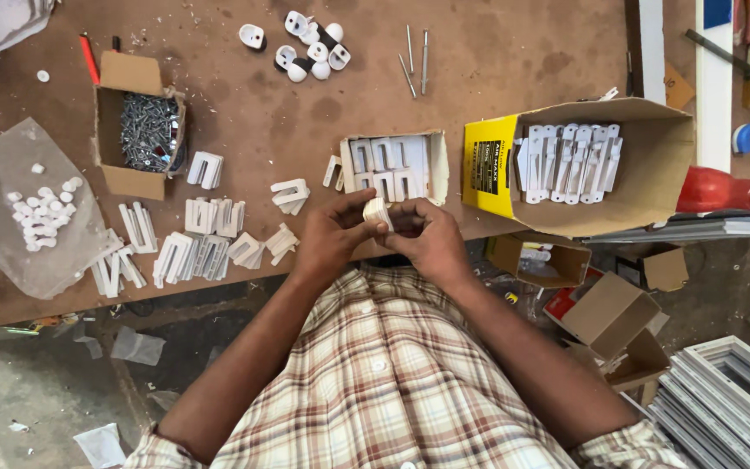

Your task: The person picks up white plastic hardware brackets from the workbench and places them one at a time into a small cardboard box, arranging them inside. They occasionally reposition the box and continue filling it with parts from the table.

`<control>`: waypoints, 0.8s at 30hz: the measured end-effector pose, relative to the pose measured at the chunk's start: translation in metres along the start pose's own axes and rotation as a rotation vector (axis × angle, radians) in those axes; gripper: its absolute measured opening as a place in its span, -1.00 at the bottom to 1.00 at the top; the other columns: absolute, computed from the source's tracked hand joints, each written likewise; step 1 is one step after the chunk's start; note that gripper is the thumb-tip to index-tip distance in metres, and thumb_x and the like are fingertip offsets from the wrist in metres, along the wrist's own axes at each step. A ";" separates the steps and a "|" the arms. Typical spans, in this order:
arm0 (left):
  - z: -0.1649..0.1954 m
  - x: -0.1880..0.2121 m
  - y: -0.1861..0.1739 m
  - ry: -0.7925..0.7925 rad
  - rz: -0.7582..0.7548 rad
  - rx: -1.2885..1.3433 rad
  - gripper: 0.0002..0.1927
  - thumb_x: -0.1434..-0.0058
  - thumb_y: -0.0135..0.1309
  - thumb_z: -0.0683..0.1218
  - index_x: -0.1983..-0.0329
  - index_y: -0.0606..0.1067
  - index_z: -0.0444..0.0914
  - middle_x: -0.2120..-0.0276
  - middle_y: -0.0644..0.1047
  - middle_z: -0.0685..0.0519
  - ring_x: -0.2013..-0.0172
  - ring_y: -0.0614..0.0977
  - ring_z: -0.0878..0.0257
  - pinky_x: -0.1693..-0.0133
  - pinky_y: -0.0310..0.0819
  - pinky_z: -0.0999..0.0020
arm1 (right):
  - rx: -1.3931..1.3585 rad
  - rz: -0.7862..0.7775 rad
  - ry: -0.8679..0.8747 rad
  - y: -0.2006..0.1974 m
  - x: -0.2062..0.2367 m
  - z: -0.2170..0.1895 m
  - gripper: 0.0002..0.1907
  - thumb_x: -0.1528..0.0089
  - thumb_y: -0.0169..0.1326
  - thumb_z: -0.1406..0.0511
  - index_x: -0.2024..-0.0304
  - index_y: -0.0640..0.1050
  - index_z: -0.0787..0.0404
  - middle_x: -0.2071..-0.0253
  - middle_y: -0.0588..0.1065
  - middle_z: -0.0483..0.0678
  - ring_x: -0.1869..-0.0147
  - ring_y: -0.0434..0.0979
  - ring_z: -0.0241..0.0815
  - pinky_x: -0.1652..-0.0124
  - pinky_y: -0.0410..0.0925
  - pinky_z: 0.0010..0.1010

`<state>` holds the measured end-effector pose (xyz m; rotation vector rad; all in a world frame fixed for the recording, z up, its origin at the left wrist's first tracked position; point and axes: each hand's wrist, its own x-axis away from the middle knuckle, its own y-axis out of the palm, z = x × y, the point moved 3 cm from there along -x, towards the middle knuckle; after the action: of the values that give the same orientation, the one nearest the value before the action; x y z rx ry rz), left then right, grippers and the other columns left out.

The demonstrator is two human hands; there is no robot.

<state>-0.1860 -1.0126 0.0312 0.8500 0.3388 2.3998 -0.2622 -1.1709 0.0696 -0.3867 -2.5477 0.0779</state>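
While both forearms angle inward over the tabletop (245, 113) edge, I see my left hand (332, 236), fingers curled, its grip pinching a small white plastic clip (378, 213); my right hand (431, 239) meets it, thumb and fingertips pressed onto the same clip, below the small open box (435, 165).

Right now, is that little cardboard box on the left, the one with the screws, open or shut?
Open. The box of screws has its flaps folded back, and the grey screws inside show from above.

The head camera is looking steeply down, close over the workbench (496, 61), probably facing twelve o'clock across it.
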 end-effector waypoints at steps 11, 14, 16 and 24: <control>-0.008 -0.003 -0.007 0.004 0.001 0.173 -0.45 -0.15 0.26 -0.30 -0.23 0.45 -0.47 -0.05 0.59 -0.06 -0.04 0.62 0.27 -0.10 0.56 0.30 | -0.201 -0.093 0.067 -0.009 -0.005 0.009 -0.62 -0.14 0.30 0.43 0.01 0.53 0.39 0.15 0.64 0.02 0.07 0.67 -0.26 0.05 0.52 -0.44; -0.005 -0.002 -0.009 -0.009 0.004 0.201 -0.46 -0.16 0.26 -0.30 -0.23 0.46 -0.49 -0.03 0.61 -0.10 0.00 0.63 0.24 -0.08 0.56 0.29 | -0.230 -0.090 0.068 -0.008 -0.005 0.008 -0.60 -0.11 0.31 0.45 0.01 0.53 0.40 0.14 0.63 0.03 0.06 0.65 -0.26 0.03 0.51 -0.42; -0.002 -0.001 -0.010 -0.004 0.002 0.215 -0.46 -0.17 0.26 -0.30 -0.23 0.46 -0.51 -0.02 0.61 -0.13 0.01 0.63 0.22 -0.07 0.57 0.28 | -0.183 -0.070 0.063 -0.007 -0.006 0.006 -0.58 -0.10 0.34 0.44 0.01 0.54 0.38 0.14 0.63 0.03 0.05 0.64 -0.26 0.02 0.50 -0.40; -0.001 0.012 -0.032 -0.032 0.160 0.212 -0.45 -0.15 0.27 -0.27 -0.22 0.44 -0.50 0.01 0.63 -0.10 0.01 0.66 0.22 -0.11 0.55 0.33 | 0.769 0.249 -0.073 -0.014 -0.053 -0.027 -0.60 -0.11 0.35 0.26 0.06 0.57 0.29 0.22 0.64 0.13 0.13 0.70 0.02 0.10 0.51 -0.21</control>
<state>-0.1802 -0.9795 0.0232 1.0439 0.5384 2.5258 -0.2087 -1.2005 0.0666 -0.3828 -2.2979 1.1317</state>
